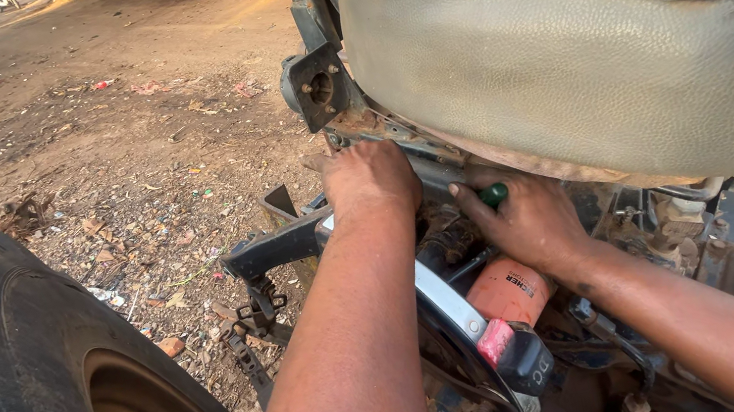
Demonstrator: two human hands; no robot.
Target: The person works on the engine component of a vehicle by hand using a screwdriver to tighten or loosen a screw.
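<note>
Right hand (530,219) grips a green-handled tool (493,196) under the worn seat (581,48), probably a screwdriver (tip hidden); left hand (369,178) presses flat on the rusty frame (394,131), seemingly steadying.

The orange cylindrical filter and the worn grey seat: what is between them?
In the head view, the right hand, gripping a green tool handle, lies between the orange cylindrical filter and the worn grey seat.

Under the worn seat (581,48), the right hand (531,222) grips a green-handled tool (493,196); the left hand (369,178) presses on the metal frame (278,245) beside it.
</note>
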